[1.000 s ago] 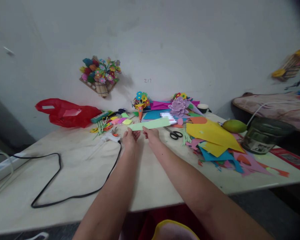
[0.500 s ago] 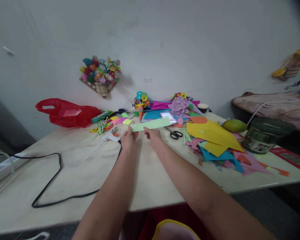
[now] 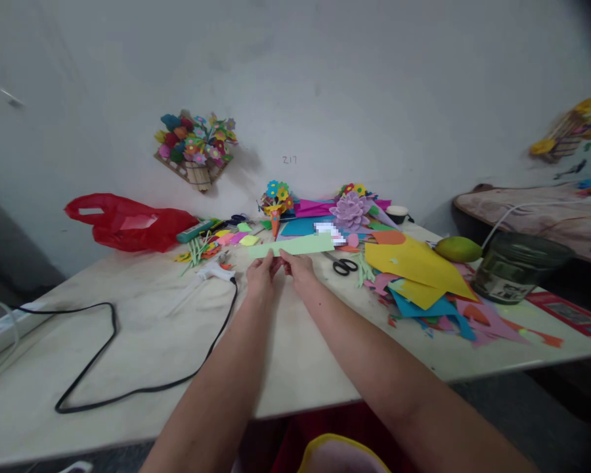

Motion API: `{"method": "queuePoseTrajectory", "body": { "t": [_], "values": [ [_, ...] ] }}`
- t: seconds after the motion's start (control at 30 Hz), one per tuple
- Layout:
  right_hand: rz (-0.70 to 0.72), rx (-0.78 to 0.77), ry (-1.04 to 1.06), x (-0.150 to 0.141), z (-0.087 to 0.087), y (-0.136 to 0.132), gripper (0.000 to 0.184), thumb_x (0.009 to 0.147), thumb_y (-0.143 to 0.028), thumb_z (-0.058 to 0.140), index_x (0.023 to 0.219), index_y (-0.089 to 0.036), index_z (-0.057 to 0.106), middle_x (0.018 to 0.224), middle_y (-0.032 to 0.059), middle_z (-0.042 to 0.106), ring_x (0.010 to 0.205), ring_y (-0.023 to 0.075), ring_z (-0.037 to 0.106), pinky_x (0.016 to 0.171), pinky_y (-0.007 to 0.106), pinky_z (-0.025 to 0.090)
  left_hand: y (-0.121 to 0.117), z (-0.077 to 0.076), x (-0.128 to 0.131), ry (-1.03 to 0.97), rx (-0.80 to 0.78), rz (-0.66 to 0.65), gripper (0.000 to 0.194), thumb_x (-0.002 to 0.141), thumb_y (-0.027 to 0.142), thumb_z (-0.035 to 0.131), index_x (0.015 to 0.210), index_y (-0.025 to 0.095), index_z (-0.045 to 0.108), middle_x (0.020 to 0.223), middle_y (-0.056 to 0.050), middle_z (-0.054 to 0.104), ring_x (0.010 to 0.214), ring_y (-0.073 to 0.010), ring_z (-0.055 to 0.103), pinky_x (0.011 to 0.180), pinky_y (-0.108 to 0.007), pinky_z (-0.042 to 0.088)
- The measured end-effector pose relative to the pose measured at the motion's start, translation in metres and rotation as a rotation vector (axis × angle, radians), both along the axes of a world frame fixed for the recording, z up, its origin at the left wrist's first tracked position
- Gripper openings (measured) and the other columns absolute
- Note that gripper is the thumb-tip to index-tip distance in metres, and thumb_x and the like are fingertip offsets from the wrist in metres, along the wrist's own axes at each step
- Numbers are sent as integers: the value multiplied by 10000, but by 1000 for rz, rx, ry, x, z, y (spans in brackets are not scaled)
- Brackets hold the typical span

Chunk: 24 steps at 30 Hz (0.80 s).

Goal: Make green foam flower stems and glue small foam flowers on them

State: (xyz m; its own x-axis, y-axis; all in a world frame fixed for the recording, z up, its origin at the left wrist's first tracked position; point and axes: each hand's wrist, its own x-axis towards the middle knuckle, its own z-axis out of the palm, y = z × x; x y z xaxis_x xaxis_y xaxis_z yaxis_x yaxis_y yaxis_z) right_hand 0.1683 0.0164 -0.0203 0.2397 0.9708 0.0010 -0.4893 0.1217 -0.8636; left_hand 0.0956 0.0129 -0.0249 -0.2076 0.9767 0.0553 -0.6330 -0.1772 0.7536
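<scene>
Two hands, left hand (image 3: 262,272) and right hand (image 3: 299,268), close together, each pinching the lower edge of a pale-green strip (image 3: 308,245) just beyond them. Cutting to outline appears done; no fringe is discernible. Scissors (image 3: 344,265) lie right, glue gun (image 3: 217,270) left, both unheld.

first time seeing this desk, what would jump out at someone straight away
Likely the red plastic bag at the back left of the table, and the colourful bouquet on the wall. A big yellow sheet stands out among scraps on the right. Centrally, the left hand and right hand hold a pale green strip.
</scene>
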Motion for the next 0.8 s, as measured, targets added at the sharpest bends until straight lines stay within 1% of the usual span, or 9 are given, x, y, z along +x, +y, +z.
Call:
{"method": "queuePoseTrajectory", "body": {
  "t": [0.17, 0.3, 0.43, 0.53, 0.63, 0.8],
  "values": [
    [5, -27, -26, 0, 1, -1, 192, 563, -236, 681, 523, -137, 521, 419, -38, 512, 340, 43, 369, 357, 203, 270, 0, 2, -4, 40, -29, 21, 143, 696, 137, 629, 612, 135, 513, 595, -18, 598, 556, -99, 592, 690, -254, 483],
    [-1, -27, -15, 4, 1, 1, 177, 583, -229, 665, 524, -132, 530, 429, -35, 522, 345, 36, 367, 354, 192, 269, 0, 6, -10, 51, -61, 59, 85, 720, 131, 601, 668, 138, 534, 620, -22, 608, 578, -103, 600, 675, -250, 480],
    [-15, -43, -8, 5, 0, 3, 178, 578, -207, 673, 518, -135, 521, 423, -35, 519, 351, 36, 371, 356, 184, 271, -1, 7, -15, 37, -71, 95, 66, 728, 142, 590, 697, 131, 533, 598, -20, 602, 556, -103, 596, 635, -237, 480],
    [-25, -45, -6, 4, 1, 2, 201, 587, -206, 671, 502, -139, 501, 419, -31, 520, 354, 38, 379, 362, 186, 279, -1, 6, -14, 50, -58, 80, 106, 722, 186, 605, 681, 132, 524, 590, -28, 605, 553, -109, 602, 618, -235, 484],
    [-40, -47, -12, 2, 3, -1, 213, 598, -204, 664, 495, -143, 488, 414, -37, 516, 355, 36, 382, 374, 187, 287, 0, 4, -12, 92, -51, 37, 156, 706, 242, 633, 660, 133, 531, 614, -46, 621, 558, -115, 608, 622, -241, 488],
    [-30, -46, -25, 0, 7, -6, 201, 605, -207, 662, 510, -141, 498, 427, -41, 525, 364, 34, 396, 392, 188, 304, 1, 3, -10, 121, -84, 22, 162, 719, 271, 625, 671, 132, 557, 627, -47, 633, 561, -108, 606, 619, -230, 489]
  ]
}}
